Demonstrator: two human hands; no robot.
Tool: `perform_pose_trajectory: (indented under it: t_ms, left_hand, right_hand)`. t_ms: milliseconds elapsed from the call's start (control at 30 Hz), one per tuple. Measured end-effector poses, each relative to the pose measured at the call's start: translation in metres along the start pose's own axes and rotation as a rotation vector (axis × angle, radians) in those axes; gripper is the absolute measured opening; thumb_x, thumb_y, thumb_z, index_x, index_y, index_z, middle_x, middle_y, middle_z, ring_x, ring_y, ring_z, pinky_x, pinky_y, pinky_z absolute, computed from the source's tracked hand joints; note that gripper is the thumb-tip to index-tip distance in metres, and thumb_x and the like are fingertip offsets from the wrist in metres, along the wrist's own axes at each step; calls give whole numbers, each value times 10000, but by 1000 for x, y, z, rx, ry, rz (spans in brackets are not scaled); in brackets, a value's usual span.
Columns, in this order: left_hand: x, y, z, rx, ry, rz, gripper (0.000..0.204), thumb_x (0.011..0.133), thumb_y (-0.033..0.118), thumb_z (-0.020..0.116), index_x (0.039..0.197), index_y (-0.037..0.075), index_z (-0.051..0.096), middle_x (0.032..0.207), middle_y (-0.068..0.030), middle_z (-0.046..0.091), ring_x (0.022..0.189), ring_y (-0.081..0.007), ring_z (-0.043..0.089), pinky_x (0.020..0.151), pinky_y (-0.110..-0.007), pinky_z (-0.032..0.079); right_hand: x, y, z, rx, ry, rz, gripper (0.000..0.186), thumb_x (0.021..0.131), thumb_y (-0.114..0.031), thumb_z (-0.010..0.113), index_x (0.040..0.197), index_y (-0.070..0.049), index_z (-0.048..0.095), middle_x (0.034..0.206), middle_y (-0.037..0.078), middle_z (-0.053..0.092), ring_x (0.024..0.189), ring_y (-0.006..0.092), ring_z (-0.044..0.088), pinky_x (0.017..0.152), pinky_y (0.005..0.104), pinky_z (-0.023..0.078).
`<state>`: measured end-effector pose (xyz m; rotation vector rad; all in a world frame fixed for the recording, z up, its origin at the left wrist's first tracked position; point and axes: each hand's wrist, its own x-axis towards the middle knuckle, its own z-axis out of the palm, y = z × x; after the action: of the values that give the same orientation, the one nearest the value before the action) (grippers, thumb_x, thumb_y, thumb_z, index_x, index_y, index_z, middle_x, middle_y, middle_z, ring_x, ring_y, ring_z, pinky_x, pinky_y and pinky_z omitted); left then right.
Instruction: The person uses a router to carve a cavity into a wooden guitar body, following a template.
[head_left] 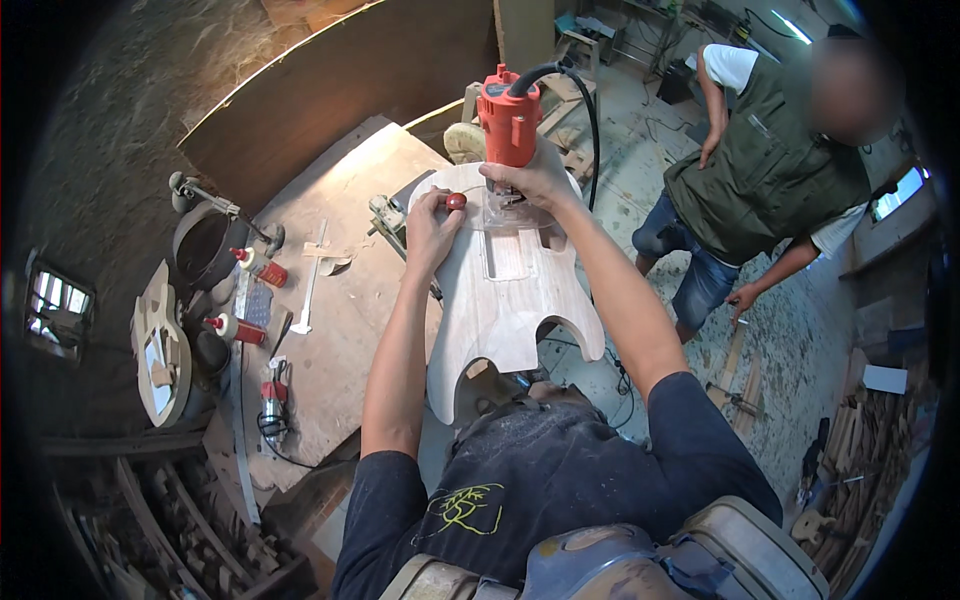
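A pale wooden guitar body (510, 310) with carved cavities lies in front of me, near the workbench edge. An orange-red router (508, 125) with a black cord and clear base stands on its upper part. My right hand (532, 185) is closed round the router's lower housing. My left hand (430, 225) is closed at a round red knob (456, 200) at the body's upper left, its fingers beside and behind it. A metal clamp-like fixture (390, 218) is at the body's left.
The workbench (310, 400) holds glue bottles (262, 268), a small corded tool (273, 410) and a straightedge. Another guitar body (160, 350) is at far left. A person (760, 190) stands close at right, one hand holding a small white item. Wood offcuts (860, 450) pile at lower right.
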<state>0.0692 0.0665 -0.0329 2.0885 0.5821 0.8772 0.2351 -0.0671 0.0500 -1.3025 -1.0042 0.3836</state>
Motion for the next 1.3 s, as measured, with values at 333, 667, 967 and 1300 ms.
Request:
perform_pose_trajectory:
  t_ms: [333, 667, 967, 1300]
  left_hand:
    - [-1, -8, 0, -10, 19, -8, 286, 820, 121, 718, 1056, -37, 681, 1299, -246, 655, 1381, -389, 529, 1126, -421, 427]
    - [-2, -4, 2, 22, 70, 17, 253, 817, 91, 672, 1022, -50, 625, 1218, -251, 635, 1275, -419, 571, 1071, -444, 454]
    - [-2, -4, 4, 83, 112, 70, 289, 802, 71, 635, 1049, -53, 551, 1134, -238, 607, 1072, -406, 597, 983, -456, 476]
    - [-3, 0, 5, 39, 147, 13, 267, 810, 46, 600, 1060, -36, 560, 1010, -229, 622, 968, -390, 622, 892, -450, 499]
  right_hand:
    - [0, -6, 8, 37, -37, 3, 435, 741, -170, 897, 1037, -8, 622, 858, 35, 656, 673, 118, 650, 605, 281, 542]
    - [3, -3, 13, -14, -40, 15, 418, 735, -195, 893, 1005, -12, 631, 828, 31, 660, 668, 114, 649, 598, 280, 531]
    - [4, -1, 21, 21, -13, 5, 396, 727, -209, 897, 966, -20, 644, 797, 26, 663, 648, 117, 645, 596, 282, 528]
    - [-1, -16, 32, 138, -32, 100, 428, 744, -157, 889, 1043, -14, 617, 835, 31, 652, 667, 109, 639, 590, 280, 527]
